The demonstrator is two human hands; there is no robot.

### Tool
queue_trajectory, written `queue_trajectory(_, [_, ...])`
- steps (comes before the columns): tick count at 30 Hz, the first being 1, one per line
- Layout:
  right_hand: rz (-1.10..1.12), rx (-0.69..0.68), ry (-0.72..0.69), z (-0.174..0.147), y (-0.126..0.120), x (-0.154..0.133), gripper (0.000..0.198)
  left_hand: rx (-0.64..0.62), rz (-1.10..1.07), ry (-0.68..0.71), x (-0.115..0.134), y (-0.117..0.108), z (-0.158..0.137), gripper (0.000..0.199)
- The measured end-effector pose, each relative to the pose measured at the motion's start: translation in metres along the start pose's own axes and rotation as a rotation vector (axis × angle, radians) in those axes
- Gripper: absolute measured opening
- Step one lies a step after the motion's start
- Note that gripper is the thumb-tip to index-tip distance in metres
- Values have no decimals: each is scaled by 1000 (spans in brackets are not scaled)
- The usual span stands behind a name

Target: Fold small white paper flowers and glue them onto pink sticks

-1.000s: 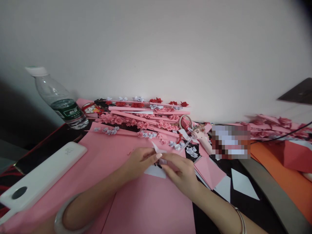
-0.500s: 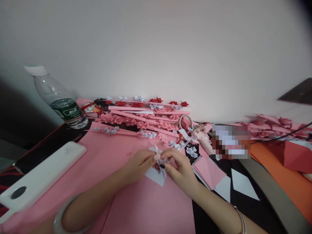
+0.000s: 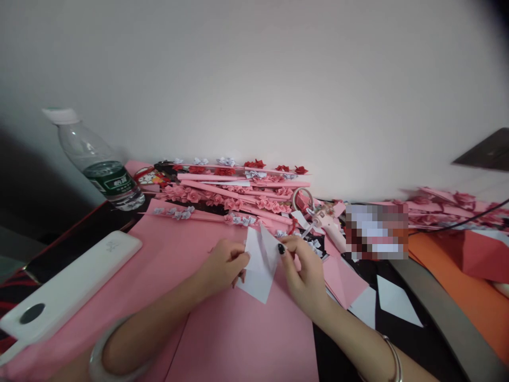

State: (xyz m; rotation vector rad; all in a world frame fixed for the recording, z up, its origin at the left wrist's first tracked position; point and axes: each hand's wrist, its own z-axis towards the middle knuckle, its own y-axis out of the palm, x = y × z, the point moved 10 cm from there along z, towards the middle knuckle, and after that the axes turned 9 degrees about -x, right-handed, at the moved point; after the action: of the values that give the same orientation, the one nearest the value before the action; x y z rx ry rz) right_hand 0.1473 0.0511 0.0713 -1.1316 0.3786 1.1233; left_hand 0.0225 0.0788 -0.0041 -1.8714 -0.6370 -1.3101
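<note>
White paper (image 3: pixel 258 270), creased and partly folded, is hanging between the two hands just below the centre of the frame. The left hand (image 3: pixel 226 265) is pinching its left edge between thumb and fingers; the right hand (image 3: pixel 305 276) is gripping its right edge, a dark thumbnail showing in front. Beneath them, large pink sheets (image 3: pixel 246 339) are spreading across the lower middle. To the right of the right hand, a stack of pink squares (image 3: pixel 345 280) is resting on the dark tabletop (image 3: pixel 421 347), and a loose white sheet (image 3: pixel 397 301) is lying farther right. Above the stack, a pale pink glue gun (image 3: pixel 333 232) is lying near a tape roll (image 3: pixel 295 199). Pink, white and red paper flowers (image 3: pixel 233 203) are running across the middle of the frame. A white device (image 3: pixel 75 286) is lying at lower left, a water bottle (image 3: pixel 107 175) is standing at upper left, and an orange sheet (image 3: pixel 449 270) is covering the right side.
</note>
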Motion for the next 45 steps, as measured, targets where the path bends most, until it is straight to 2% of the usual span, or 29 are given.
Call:
queue_trajectory(3, [27,45,28,0,-7,4,14,47,140,17,1,-6,1,31])
queue_trajectory(7, [94,55,62,-1,-7,9,14,317,416,92,19,-32,-7,37])
queue_trajectory(9, [74,55,61,-1,-8,8,14,451,427,94,24,-46,-15,34])
queue_trajectory(11, [7,58,21,0,-10,3,15,518,304,137,28,-54,-21,23])
queue_trajectory(13, [-85,36,-77,0,-8,-7,14,443,58,222,30,-50,-19,13])
queue_trajectory(15, [-177,-29,-201,-1,-1,-18,14,261,-134,292,33,-35,-12,33])
queue_trajectory(17, [-260,-99,-307,-3,8,-27,18,120,-161,309,35,-21,-7,41])
queue_trajectory(19, [-321,-142,-374,-6,13,-32,21,100,-62,281,35,-18,-5,32])
queue_trajectory(22, [-336,-164,-396,-8,13,-33,21,182,68,236,34,-26,-5,20])
queue_trajectory(25, [-285,-99,-272,-6,0,-22,26,221,46,196,30,-29,-6,21])
queue_trajectory(28, [-218,-8,-42,-5,-12,2,31,184,-60,145,22,-24,-5,28])
queue_trajectory(32, [-76,-35,191,-7,-5,29,29,93,-219,116,15,-11,-1,26])
queue_trajectory(34, [17,-44,235,-8,-1,34,25,76,-315,136,15,-9,0,30])
queue_trajectory(38, [158,-13,265,-9,0,39,10,66,-487,177,16,-9,3,62])
queue_trajectory(40, [221,15,283,-10,-2,43,6,30,-481,148,15,-5,5,56])
queue_trajectory(42, [284,61,292,-10,-5,45,6,-13,-426,82,11,1,6,41])
queue_trajectory(45, [365,112,290,-10,-8,47,13,-45,-394,6,5,9,6,33])
